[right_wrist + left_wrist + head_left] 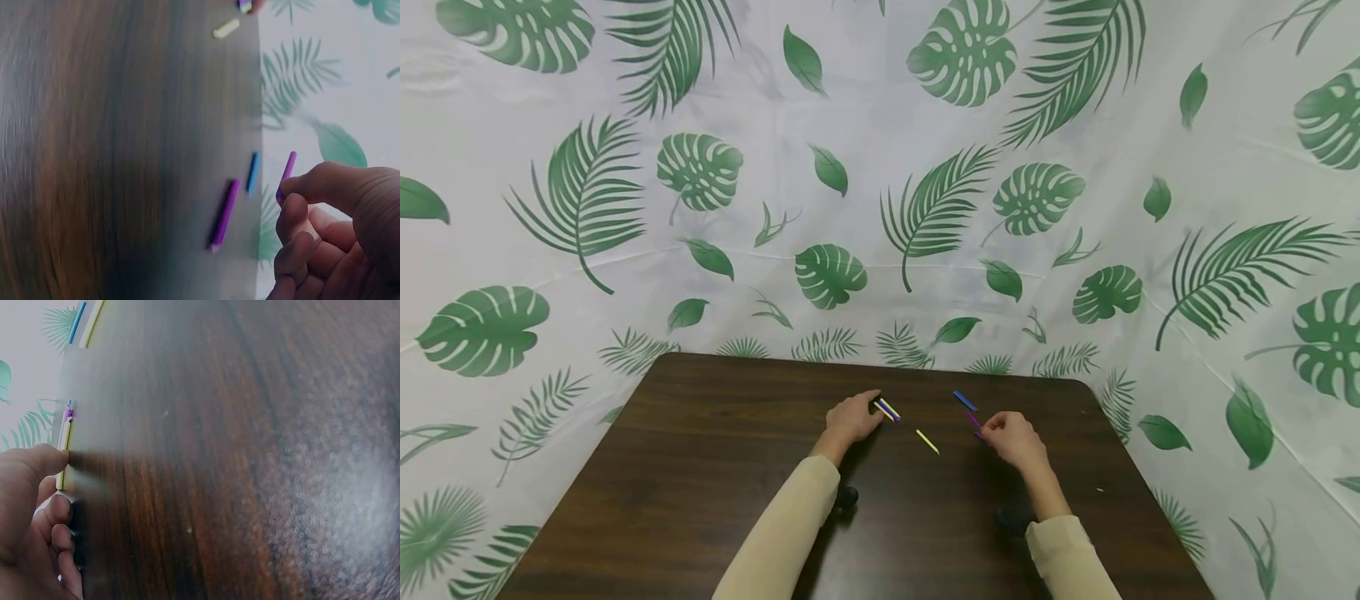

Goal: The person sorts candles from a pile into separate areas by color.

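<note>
My right hand [1015,439] pinches a slim purple stick [289,164] between thumb and forefinger, raised over the table. A second purple stick [225,215], with a narrow tip, lies beneath that hand, and a blue stick [965,401] lies just beyond it. At the table's middle, my left hand [850,419] holds the near end of a small bunch of yellow, white and purple-blue sticks [887,409] between thumb and forefinger. In the left wrist view, the fingers overlap a yellow stick [66,440] of this bunch. Between the hands lies a single yellow stick [927,442].
The dark wood table [700,483] ends at a white cloth wall [760,275] printed with green leaves. A tiny pale scrap [1101,490] lies near the table's right side. Dark round wrist gear [847,498] sits under the left forearm.
</note>
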### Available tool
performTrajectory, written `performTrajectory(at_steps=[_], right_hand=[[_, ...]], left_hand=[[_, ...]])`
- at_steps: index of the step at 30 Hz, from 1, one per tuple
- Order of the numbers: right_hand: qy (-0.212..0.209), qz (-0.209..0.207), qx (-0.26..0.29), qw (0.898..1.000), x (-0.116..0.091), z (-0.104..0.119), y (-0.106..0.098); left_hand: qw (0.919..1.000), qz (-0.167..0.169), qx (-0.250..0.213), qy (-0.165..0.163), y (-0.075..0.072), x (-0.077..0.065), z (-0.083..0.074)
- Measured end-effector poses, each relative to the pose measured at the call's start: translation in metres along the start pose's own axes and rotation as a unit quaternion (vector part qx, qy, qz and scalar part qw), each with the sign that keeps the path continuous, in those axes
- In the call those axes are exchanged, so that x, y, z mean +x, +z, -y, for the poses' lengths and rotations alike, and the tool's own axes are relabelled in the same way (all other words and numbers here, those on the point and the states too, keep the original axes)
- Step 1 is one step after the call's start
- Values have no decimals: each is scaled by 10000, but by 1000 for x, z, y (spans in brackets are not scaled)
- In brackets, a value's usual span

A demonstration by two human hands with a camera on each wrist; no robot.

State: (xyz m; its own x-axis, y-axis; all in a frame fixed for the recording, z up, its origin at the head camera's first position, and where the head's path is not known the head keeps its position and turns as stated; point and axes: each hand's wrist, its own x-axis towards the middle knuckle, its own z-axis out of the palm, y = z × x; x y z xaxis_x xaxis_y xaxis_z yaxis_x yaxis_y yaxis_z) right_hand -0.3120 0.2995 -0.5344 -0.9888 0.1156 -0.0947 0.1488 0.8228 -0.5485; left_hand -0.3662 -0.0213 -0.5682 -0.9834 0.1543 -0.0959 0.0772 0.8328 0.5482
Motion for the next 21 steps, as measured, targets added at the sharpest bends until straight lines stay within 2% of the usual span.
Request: performTrajectory(at_steps=[5,12,16,19,21], right_hand=[[36,19,-2,10000,2,-15,-9],[-133,404,89,9991,5,-32,-17],[-317,577,178,9977,6,-37,-18],[-389,642,234,9969,7,-40,-17],[-407,661,249,9967,7,-42,-16]], left_hand=[[10000,-38,35,5,-1,-1,-1],[10000,46,70,-5,0,-1,1],[9998,-42,180,107,8,8,8],[9998,-32,144,123,7,8,8],[10000,22,61,68,2,3,4]])
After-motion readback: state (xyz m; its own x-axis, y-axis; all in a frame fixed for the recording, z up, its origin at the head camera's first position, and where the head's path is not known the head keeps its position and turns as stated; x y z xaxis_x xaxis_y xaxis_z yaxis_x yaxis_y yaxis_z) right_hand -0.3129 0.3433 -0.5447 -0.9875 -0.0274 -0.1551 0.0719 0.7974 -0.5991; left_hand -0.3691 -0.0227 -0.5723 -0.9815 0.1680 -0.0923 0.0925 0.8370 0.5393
